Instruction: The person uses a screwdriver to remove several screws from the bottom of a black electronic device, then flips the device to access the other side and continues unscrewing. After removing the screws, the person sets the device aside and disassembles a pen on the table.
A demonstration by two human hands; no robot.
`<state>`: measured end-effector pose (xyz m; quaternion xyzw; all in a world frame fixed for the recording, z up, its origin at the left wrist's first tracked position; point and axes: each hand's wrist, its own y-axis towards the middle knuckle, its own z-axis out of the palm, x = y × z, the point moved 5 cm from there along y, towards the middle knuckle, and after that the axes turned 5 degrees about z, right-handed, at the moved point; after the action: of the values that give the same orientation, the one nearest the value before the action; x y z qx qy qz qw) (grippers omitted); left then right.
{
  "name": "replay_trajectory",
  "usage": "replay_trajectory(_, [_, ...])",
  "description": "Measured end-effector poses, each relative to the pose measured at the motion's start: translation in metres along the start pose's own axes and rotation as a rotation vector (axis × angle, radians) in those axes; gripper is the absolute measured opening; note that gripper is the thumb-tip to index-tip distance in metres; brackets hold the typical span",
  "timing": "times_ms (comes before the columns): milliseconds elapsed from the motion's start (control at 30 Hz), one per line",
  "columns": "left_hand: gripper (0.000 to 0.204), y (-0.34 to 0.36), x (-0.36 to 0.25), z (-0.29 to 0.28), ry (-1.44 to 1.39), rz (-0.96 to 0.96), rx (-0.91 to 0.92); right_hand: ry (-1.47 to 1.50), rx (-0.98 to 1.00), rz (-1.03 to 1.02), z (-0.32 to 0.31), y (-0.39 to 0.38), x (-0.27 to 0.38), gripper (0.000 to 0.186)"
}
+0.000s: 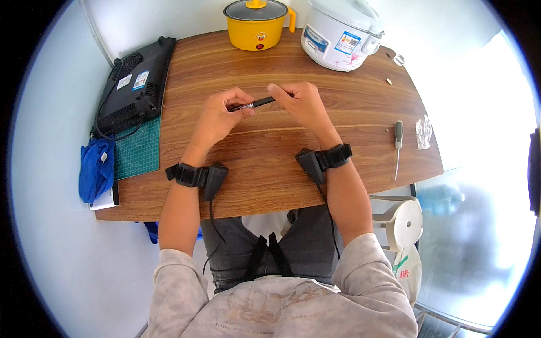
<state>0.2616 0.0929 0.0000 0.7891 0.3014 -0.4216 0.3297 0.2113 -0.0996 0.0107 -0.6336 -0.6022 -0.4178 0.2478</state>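
Observation:
Both my hands hold a slim black pen [263,102] over the middle of the wooden table [270,169]. My left hand [221,114] is closed around its left end, where a clear or silvery section shows beside the fingers. At the other end, my right hand [304,106] grips the pen between thumb and fingers, hiding its tip. The pen lies nearly level, its right end slightly farther from me. Each wrist wears a black strap with a dark, wired box on it.
At the back stand a yellow pot [256,28] and a white rice cooker [341,36]. A black appliance [132,84] partly covers a green cutting mat [138,149] at left, near a blue cloth [97,169]. Rightward lie a screwdriver [399,135] and clear plastic wrap [424,132].

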Motion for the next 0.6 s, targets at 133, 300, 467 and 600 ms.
replay_trajectory(133, [0.018, 0.001, 0.007, -0.005, -0.055, -0.042, 0.000, 0.062, 0.021, -0.013, -0.001, -0.002, 0.007, 0.031])
replay_trajectory(300, [0.016, 0.000, 0.006, -0.007, 0.072, 0.057, -0.053, 0.083, -0.034, -0.157, 0.000, -0.001, 0.005, 0.025])
replay_trajectory(467, [0.014, -0.003, -0.009, -0.011, 0.264, 0.073, -0.070, -0.044, -0.033, -0.124, 0.001, -0.002, 0.008, 0.028])
replay_trajectory(600, [0.016, -0.005, -0.015, -0.014, 0.329, 0.129, -0.098, -0.101, -0.037, -0.133, 0.007, 0.001, 0.000, 0.033])
